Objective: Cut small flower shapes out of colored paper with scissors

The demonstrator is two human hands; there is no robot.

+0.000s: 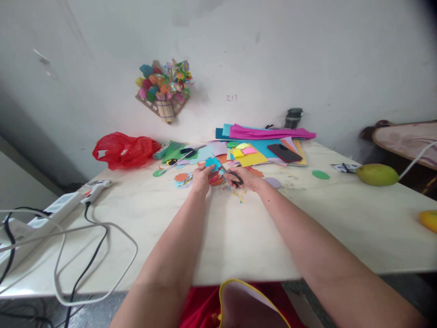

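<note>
My left hand (202, 176) pinches a blue paper flower (212, 164) with a scalloped edge. Close to its right, my right hand (243, 177) is wrapped round the dark handles of a pair of scissors (235, 178). The scissor blades point up and left, beside the blue paper; whether they touch it I cannot tell. Under and around both hands lie orange and red cut paper pieces, partly hidden by the fingers. To the left of my left hand sits a small pile of cut paper flowers (182, 178). Tiny paper scraps (241, 197) are scattered below my right hand.
Coloured paper sheets (252, 158), a phone (284, 153) and a second pair of scissors (191, 151) lie behind my hands. A red plastic bag (124, 150) is at the back left. Power strips (56, 212) with loose cables fill the left side. A green mango (377, 175) sits right.
</note>
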